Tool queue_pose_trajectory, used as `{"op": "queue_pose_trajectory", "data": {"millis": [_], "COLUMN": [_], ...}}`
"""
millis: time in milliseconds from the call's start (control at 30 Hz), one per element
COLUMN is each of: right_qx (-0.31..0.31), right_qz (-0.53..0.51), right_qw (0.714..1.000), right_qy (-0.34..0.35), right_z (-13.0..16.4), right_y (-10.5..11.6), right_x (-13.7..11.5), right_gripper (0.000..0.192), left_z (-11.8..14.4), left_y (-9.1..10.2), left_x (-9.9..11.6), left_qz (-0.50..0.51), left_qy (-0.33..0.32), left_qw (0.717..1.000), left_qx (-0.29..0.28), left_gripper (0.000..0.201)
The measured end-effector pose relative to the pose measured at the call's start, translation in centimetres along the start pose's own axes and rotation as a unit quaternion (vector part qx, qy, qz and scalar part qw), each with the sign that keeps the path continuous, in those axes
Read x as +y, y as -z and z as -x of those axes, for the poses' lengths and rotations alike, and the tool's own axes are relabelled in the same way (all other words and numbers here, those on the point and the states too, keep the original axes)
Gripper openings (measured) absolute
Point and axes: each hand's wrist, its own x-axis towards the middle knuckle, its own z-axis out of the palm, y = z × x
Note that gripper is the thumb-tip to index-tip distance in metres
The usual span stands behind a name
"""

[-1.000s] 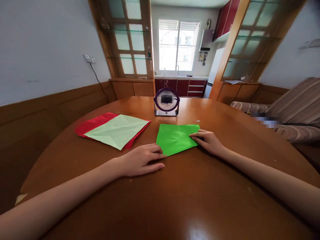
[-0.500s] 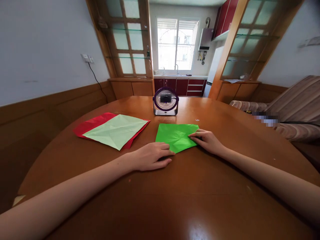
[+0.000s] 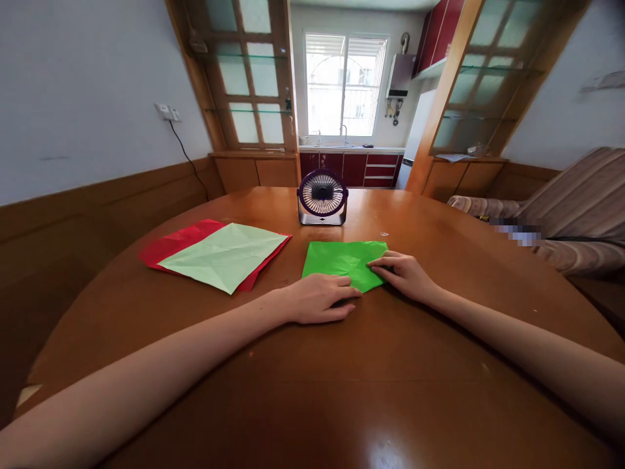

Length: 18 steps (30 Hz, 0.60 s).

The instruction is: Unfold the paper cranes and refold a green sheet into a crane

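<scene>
From my seat behind the head camera, bare brown wooden counter (image 3: 390, 371) fills the foreground, with both forearms reaching in over it. Nearest to me is the left grip (image 3: 319, 299), palm down, fingers loosely spread and thumb standing apart; its fingertips lie over the near edge of the creased green paper sheet (image 3: 336, 259), and I see nothing closed in it. The right grip (image 3: 405, 276) is at the sheet's right edge, thumb and fingers drawn close together and fingertips on the paper; whether I have it pinched there or only pressed down, I cannot tell. The green sheet lies on the counter, slightly right of my view's centre, faint creases running out from its middle. To its left, just apart, a pale green paper sheet (image 3: 227, 254) overlaps some red paper (image 3: 178, 240). Beyond the sheets, a small dark purple desk fan (image 3: 322, 194) stands upright on its bracket. Off to the right I have a striped armchair (image 3: 571, 202). Farthest off are maroon kitchen cabinets (image 3: 354, 170) under a bright window (image 3: 344, 85), with a wall-mounted water heater (image 3: 401, 77) beside it.
</scene>
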Motion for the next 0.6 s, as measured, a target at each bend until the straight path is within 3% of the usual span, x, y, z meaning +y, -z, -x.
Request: {"op": "queue_pose_trajectory", "data": {"millis": [267, 600], "right_qx": [-0.005, -0.004], "right_qz": [0.002, -0.001], "right_qw": [1.0, 1.0], "right_qy": [0.002, -0.001], "right_z": [0.0, 0.0], "right_y": [0.1, 0.1], "right_x": [0.1, -0.3], "right_gripper": [0.026, 0.027], "left_z": [-0.1, 3.6], "left_y": [0.3, 1.4], "left_x": [0.2, 0.0], "left_qz": [-0.013, -0.01], "left_qy": [0.005, -0.017], "left_qw": [1.0, 0.999], "left_qx": [0.01, 0.034], "left_gripper": [0.032, 0.035]}}
